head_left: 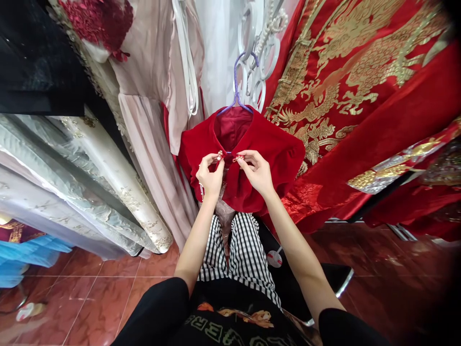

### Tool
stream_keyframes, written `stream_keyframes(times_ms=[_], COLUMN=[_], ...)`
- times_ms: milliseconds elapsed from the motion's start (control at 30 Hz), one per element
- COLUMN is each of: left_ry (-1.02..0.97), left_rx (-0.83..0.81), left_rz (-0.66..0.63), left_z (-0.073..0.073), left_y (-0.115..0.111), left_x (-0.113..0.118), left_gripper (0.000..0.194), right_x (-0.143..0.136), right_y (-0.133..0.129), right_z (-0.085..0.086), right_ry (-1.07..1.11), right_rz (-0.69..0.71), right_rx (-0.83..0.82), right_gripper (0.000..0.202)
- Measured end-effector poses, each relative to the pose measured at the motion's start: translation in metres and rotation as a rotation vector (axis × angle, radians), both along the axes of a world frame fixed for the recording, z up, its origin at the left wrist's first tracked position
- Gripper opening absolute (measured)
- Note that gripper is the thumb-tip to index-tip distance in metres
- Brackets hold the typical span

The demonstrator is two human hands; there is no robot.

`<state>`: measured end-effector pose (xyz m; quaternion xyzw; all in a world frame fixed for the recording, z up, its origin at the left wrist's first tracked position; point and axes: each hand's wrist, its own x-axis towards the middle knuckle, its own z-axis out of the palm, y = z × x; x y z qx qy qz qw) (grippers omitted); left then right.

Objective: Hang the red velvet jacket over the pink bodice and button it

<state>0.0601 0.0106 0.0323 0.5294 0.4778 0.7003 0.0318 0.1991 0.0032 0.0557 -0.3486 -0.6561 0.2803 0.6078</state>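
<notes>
A red velvet jacket (277, 139) hangs in front of me on a purple hanger (236, 79), its collar opening toward me. At the left side of the neck, my left hand (211, 175) pinches a small ornate fastener (219, 155) with pearl-like beads. Across from it, my right hand (256, 170) pinches the matching red fastener loop (238, 158) between thumb and finger. The two fastener halves are apart, with a short gap between them. Below my hands the jacket front hangs partly open, and a pale sparkly fabric (224, 211) shows underneath.
Pale pink (140, 115) and white gowns (118, 187) hang on the left. On the right hangs red cloth with gold dragon embroidery (334, 72). A white ring-patterned stand (261, 72) rises behind the hanger. A black seat (324, 278) stands low right on red floor tiles (90, 298).
</notes>
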Motion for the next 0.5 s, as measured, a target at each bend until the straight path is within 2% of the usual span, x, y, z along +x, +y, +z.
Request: stream_keyframes(times_ms=[100, 200, 333, 500], left_ry=[0.012, 0.000, 0.038, 0.098], left_rx=[0.001, 0.007, -0.024, -0.012], left_rz=[-0.108, -0.136, -0.156, -0.253], left_z=[0.010, 0.016, 0.021, 0.027], left_y=[0.002, 0.002, 0.002, 0.007], left_x=[0.001, -0.001, -0.007, -0.013], left_gripper=[0.014, 0.015, 0.011, 0.008], right_x=[-0.010, -0.018, -0.023, -0.023], right_y=[-0.009, -0.013, -0.010, -0.006], right_z=[0.014, 0.022, 0.023, 0.021], right_ry=[-0.017, -0.066, -0.087, -0.134], right_rz=[0.059, 0.033, -0.024, -0.065], right_rx=[0.027, 0.064, 0.091, 0.144], right_gripper=[0.027, 0.024, 0.020, 0.019])
